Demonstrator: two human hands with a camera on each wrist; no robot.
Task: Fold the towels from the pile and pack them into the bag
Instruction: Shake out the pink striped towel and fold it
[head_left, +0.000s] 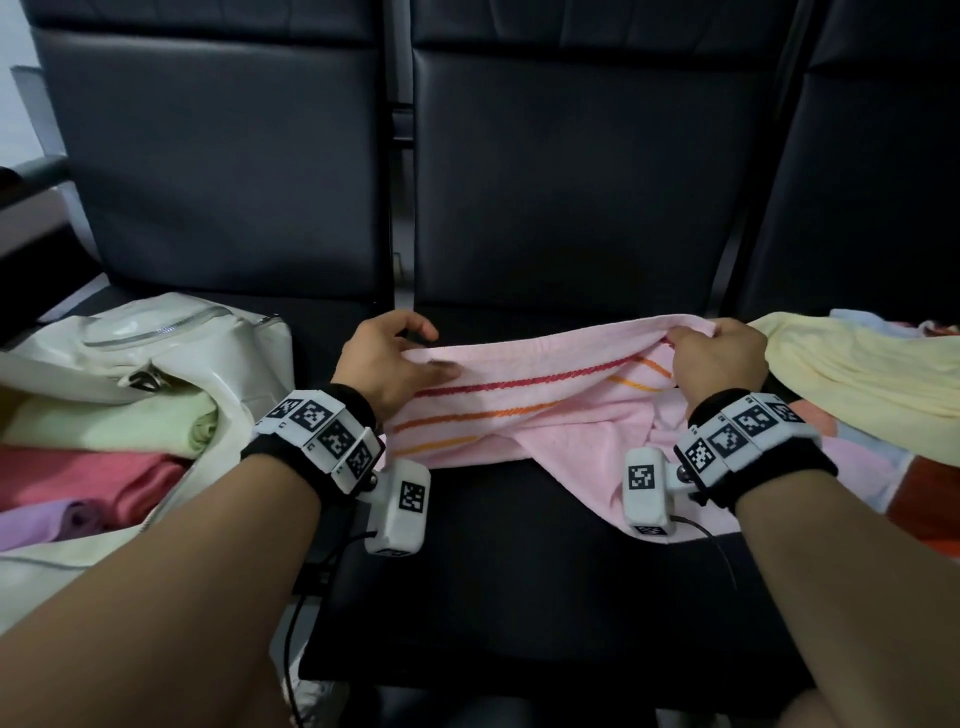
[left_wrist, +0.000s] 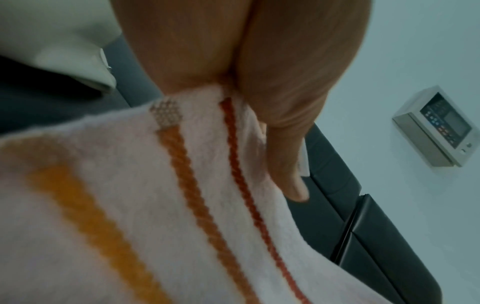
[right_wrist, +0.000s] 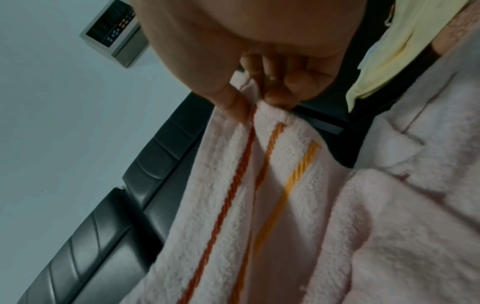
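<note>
Already, some of the job looked done. The bag (head_left: 156, 353) sat open to the left of the pink towel (head_left: 519, 415), and three folded towels lay inside it: a green towel (head_left: 114, 421), a red towel (head_left: 93, 478) and a purple towel (head_left: 47, 519).

The pink towel lay across the dark seat (head_left: 519, 597), stretched out between the two hands, and it was not yet folded neat. Its lower part hung in a loose point toward the person.

The left hand (head_left: 387, 358) was at the towel's left end. Its thumb lay on top of the cloth and its fingers were curled over the far edge, so I think it was pinching that end. The right hand (head_left: 719, 358) was at the towel's right end, with its fingers bunched tight on the corner.

More work was left. To the right of the pink towel sat the pile (head_left: 883, 441), with a yellow towel (head_left: 857, 374) on top and other colours under it. Those still had to be folded and packed.

The head view showed the bag, the pile and both hands at once. Only the right wrist view showed the fingertips (right_wrist: 280, 98) and thumb squeezing the towel's hem right by the red stripe (right_wrist: 233, 174). Only the wrist views showed a small grey box (left_wrist: 439, 127) on the pale wall (left_wrist: 415, 51) far behind the towel.
</note>
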